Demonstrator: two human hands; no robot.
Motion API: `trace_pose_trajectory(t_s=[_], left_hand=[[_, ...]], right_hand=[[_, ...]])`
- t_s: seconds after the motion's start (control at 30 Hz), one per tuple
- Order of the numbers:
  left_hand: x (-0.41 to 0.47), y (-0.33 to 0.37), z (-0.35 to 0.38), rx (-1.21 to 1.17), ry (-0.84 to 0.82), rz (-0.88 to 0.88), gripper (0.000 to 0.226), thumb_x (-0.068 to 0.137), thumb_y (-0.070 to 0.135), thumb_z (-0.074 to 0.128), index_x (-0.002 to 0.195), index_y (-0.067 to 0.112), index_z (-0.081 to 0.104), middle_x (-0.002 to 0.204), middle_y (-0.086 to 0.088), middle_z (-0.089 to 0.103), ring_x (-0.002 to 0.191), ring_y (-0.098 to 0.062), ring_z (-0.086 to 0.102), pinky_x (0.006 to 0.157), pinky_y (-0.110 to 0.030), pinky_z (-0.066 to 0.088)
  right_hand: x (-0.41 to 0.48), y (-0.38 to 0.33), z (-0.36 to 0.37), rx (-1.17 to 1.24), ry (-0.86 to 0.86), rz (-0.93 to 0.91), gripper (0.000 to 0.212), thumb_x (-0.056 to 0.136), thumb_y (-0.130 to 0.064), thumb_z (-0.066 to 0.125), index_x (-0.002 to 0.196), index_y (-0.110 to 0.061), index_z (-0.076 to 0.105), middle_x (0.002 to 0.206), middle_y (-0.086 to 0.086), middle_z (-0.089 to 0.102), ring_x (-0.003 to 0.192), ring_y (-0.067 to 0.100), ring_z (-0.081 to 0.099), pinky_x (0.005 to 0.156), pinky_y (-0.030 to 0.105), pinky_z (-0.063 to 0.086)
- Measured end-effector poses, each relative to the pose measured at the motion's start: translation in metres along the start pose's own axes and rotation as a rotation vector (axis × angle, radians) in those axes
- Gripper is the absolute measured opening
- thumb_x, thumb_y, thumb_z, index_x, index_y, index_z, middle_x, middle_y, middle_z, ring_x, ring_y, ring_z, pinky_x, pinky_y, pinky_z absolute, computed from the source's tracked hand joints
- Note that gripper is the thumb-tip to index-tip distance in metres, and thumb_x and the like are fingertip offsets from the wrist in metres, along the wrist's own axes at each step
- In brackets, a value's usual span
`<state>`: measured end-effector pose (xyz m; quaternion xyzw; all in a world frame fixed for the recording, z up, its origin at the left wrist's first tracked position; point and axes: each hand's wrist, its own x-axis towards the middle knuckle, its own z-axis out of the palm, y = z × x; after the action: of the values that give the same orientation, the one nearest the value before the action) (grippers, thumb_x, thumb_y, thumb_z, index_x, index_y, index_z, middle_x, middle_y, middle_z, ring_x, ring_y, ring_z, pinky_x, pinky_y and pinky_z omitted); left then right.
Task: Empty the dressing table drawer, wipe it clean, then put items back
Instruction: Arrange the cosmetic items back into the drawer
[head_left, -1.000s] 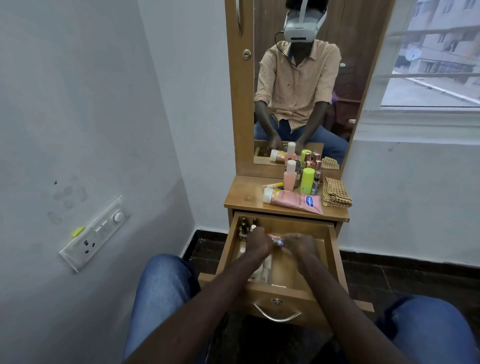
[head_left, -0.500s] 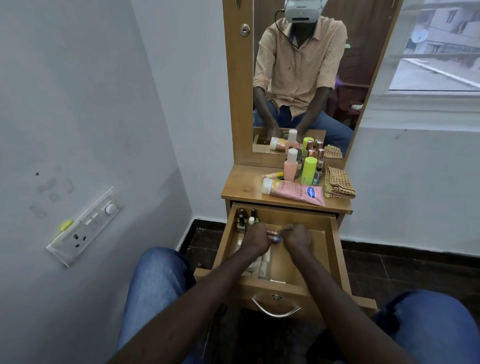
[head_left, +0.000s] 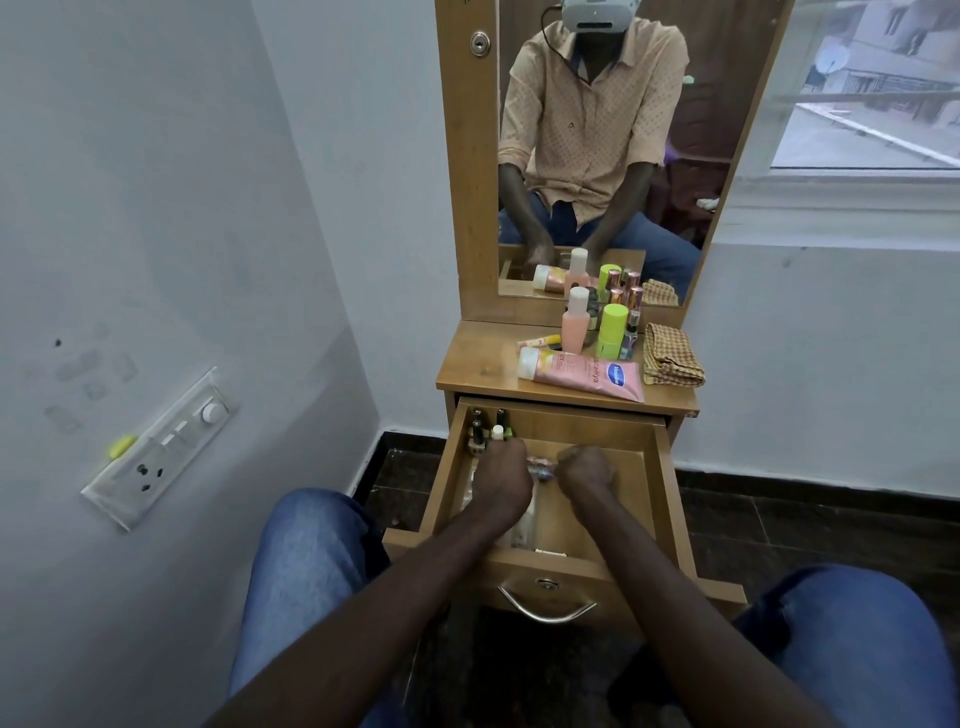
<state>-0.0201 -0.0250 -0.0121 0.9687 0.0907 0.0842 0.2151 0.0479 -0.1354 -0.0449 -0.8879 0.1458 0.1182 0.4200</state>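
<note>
While both hands were down inside the open drawer (head_left: 670, 499), a small tube (head_left: 543, 464) bridged the gap between them, above the drawer floor at mid-depth. The left hand (head_left: 506, 478) had its fingers curled about the tube's left end, and the right hand (head_left: 584, 470) was clenched on its right end; the fingertips were hidden beneath the knuckles. The tube was blurred and its label could not be read.

By judgement it is light, narrow and soft-walled, probably smooth plastic. A one-handed pinch across the body, clear of the cap, should suffice, with pressure kept gentle lest it leak.

Small nail polish bottles (head_left: 488, 426) stood upright in the far left corner of the drawer. These are presumably glass, brittle and easily toppled, and best lifted singly by the body. What appeared to be flat clear packets (head_left: 522, 527) lay along the near left.

On the counter (head_left: 478, 364) above were a pink cream tube (head_left: 582, 374) lying flat, a pink bottle (head_left: 575, 327), a green bottle (head_left: 610, 330) and, at the right, a folded checked cloth (head_left: 672, 356).
</note>
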Motion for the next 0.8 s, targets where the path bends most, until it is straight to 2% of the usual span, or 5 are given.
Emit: trace_pose_trajectory(t_s=[0.27, 0.4, 0.53, 0.6, 0.8], left_hand=[[0.007, -0.012, -0.013, -0.046, 0.050, 0.034, 0.009, 0.095, 0.012, 0.068, 0.093, 0.017, 0.075, 0.083, 0.003, 0.070, 0.074, -0.010, 0.066, 0.067, -0.030, 0.061], [0.023, -0.008, -0.050, -0.206, 0.257, 0.039, 0.019, 0.094, 0.008, 0.064, 0.095, 0.017, 0.081, 0.090, 0.006, 0.077, 0.081, -0.007, 0.069, 0.077, -0.025, 0.058], [0.056, -0.011, -0.087, -0.277, 0.444, 0.068, 0.022, 0.094, 0.006, 0.062, 0.104, 0.012, 0.081, 0.101, 0.001, 0.079, 0.091, -0.013, 0.071, 0.084, -0.018, 0.049], [0.079, -0.017, -0.093, -0.277, 0.424, 0.095, 0.022, 0.093, 0.008, 0.066, 0.109, 0.012, 0.080, 0.107, 0.000, 0.079, 0.096, -0.013, 0.071, 0.088, -0.020, 0.051], [0.155, -0.019, -0.092, -0.207, 0.166, 0.226, 0.034, 0.089, 0.013, 0.078, 0.123, 0.013, 0.074, 0.123, -0.005, 0.074, 0.110, -0.020, 0.068, 0.097, -0.034, 0.054]], right_hand=[[-0.012, -0.003, -0.015, 0.082, -0.043, -0.063, 0.010, 0.097, -0.012, 0.069, 0.096, -0.009, 0.078, 0.099, 0.011, 0.072, 0.090, 0.025, 0.067, 0.059, 0.028, 0.046], [-0.023, -0.015, -0.043, 0.068, 0.019, -0.174, 0.008, 0.101, -0.016, 0.065, 0.095, -0.012, 0.068, 0.097, 0.008, 0.068, 0.088, 0.023, 0.069, 0.073, 0.035, 0.060], [-0.028, -0.054, -0.067, -0.100, 0.146, -0.301, 0.015, 0.101, -0.026, 0.061, 0.093, -0.016, 0.068, 0.089, 0.003, 0.069, 0.074, 0.016, 0.067, 0.059, 0.030, 0.056], [-0.030, -0.082, -0.081, -0.154, 0.254, -0.415, 0.016, 0.100, -0.024, 0.061, 0.094, -0.017, 0.073, 0.087, 0.003, 0.070, 0.074, 0.015, 0.065, 0.055, 0.027, 0.049], [-0.007, -0.147, -0.108, -0.296, 0.418, -0.747, 0.018, 0.096, -0.017, 0.061, 0.089, -0.021, 0.077, 0.080, -0.002, 0.071, 0.068, 0.015, 0.066, 0.059, 0.041, 0.061]])
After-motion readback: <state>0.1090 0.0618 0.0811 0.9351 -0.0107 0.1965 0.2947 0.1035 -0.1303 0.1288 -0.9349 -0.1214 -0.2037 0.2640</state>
